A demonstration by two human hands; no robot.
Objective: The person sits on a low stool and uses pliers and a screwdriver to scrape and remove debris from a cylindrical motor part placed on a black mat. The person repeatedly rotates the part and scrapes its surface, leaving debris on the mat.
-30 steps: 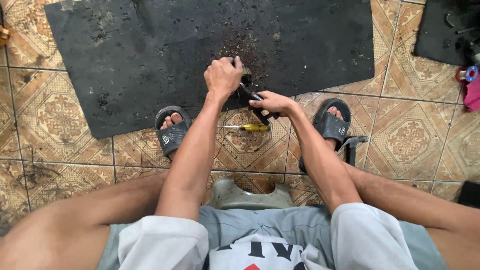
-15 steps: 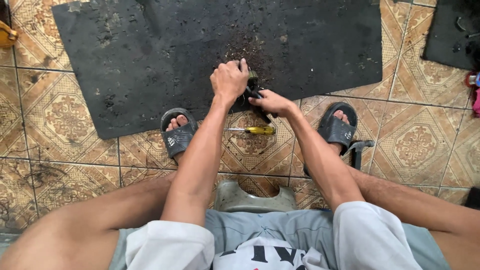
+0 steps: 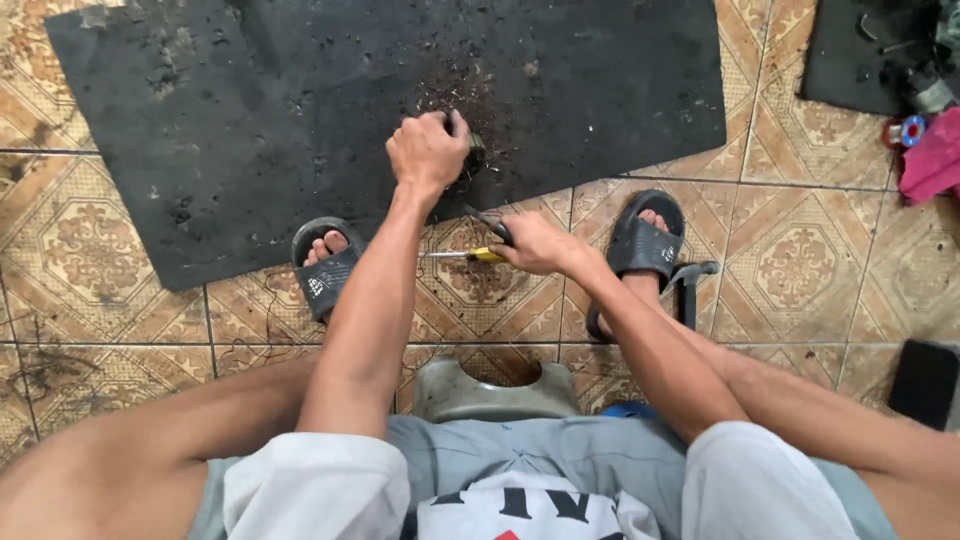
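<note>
My left hand [image 3: 428, 150] is closed in a fist over a small dark round part [image 3: 473, 155], pressing it onto the black rubber mat [image 3: 250, 110], where dirt and small bits are scattered around it. My right hand [image 3: 535, 243] is nearer to me, over the tiled floor, and grips a dark metal tool [image 3: 490, 222] whose tip points up toward the left hand. A yellow-handled screwdriver [image 3: 478, 255] lies on the tile just under the right hand. Most of the dark part is hidden by my fingers.
My feet in black sandals [image 3: 322, 270] [image 3: 645, 240] rest at the mat's near edge. A dark hammer-like tool [image 3: 690, 290] lies by the right foot. I sit on a grey low stool [image 3: 490, 385]. At the top right are a second black mat [image 3: 850, 50], a pink cloth [image 3: 930, 160] and small parts.
My right hand with the dark tool has drawn back from the part toward me. The left hand stays clenched on the part.
</note>
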